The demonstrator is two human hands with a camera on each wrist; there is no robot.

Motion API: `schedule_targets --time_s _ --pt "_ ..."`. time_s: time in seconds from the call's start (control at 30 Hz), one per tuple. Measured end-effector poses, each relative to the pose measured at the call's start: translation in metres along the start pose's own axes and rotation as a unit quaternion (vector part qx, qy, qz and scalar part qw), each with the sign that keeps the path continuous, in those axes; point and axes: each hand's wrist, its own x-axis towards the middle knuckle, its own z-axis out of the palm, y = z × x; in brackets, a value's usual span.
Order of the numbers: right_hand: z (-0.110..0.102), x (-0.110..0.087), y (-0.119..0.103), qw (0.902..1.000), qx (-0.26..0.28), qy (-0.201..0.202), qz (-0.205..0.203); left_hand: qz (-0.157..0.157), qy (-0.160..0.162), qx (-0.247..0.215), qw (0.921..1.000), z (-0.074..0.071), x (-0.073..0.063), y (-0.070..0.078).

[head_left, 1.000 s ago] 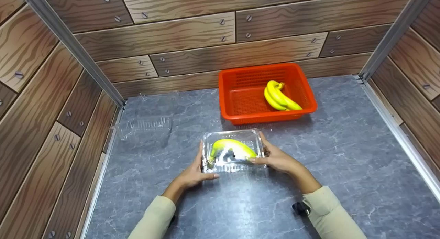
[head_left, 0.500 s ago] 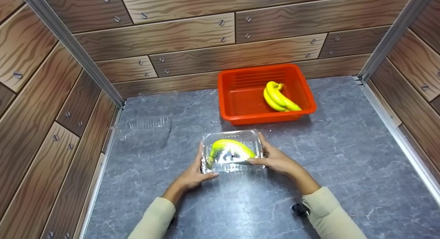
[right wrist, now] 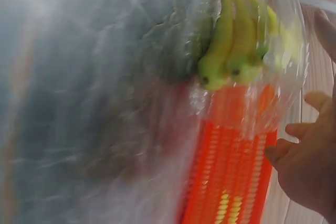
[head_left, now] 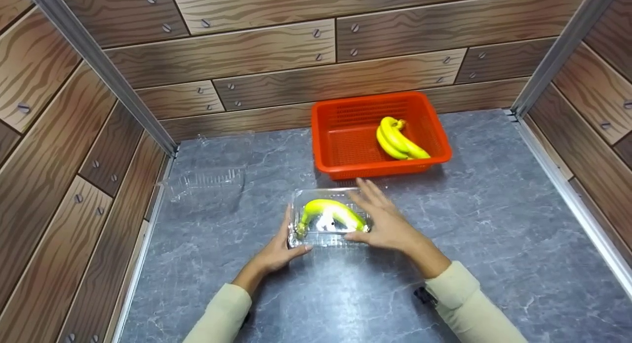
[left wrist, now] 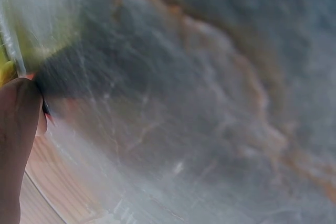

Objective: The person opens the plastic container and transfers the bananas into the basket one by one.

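A clear plastic clamshell box (head_left: 323, 240) sits in front of me on the grey table, its lid down over yellow bananas (head_left: 331, 208). My left hand (head_left: 275, 250) holds the box's left side, fingers along the wall and thumb at the front corner. Over the right end, my right hand (head_left: 390, 229) has its fingers spread and the thumb near the front edge; whether it touches the lid I cannot tell. In the right wrist view several banana tips (right wrist: 231, 59) show through the plastic, with the fingers apart from it. The left wrist view shows mostly the thumb (left wrist: 21, 119).
Behind the box stands a red plastic basket (head_left: 328, 169) with a bunch of bananas (head_left: 397, 141) at its right side. Another clear plastic clamshell (head_left: 207, 182) lies opened out at the back left. Wood-patterned walls (head_left: 276, 91) enclose the table on three sides.
My right hand has come off the right side of the box and moved left over its end, fingers spreading. The left hand and the box have hardly moved.
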Motion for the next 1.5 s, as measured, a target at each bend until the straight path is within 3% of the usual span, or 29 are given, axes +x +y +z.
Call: schedule_targets --time_s 0.17,0.3,0.4,0.7,1.0,1.27,1.5 --pt "0.001 0.017 -0.009 0.9946 -0.074 -0.040 -0.061 -0.002 -0.002 -0.026 0.9997 0.001 0.001 0.000" --pt "0.002 0.026 -0.014 0.9882 -0.116 -0.063 -0.078 -0.012 -0.005 -0.053 0.9985 0.000 0.001 -0.001" --pt "0.004 0.031 -0.016 0.9855 -0.130 -0.070 -0.083 -0.022 -0.002 -0.049 0.9985 -0.001 -0.001 -0.001" --pt "0.007 0.035 -0.015 0.9864 -0.128 -0.054 -0.088 -0.017 0.001 -0.053 0.9984 -0.001 -0.003 0.000" --pt "0.010 0.033 -0.027 0.9873 -0.132 -0.072 -0.052 0.001 0.004 -0.053 0.9986 0.001 -0.002 -0.001" --pt "0.011 0.035 -0.030 0.9839 -0.158 -0.053 -0.064 -0.001 0.005 -0.052 0.9987 -0.001 -0.002 0.000" --pt "0.013 0.036 -0.027 0.9854 -0.148 -0.047 -0.069 0.002 -0.006 -0.089 0.9960 -0.001 -0.002 -0.001"
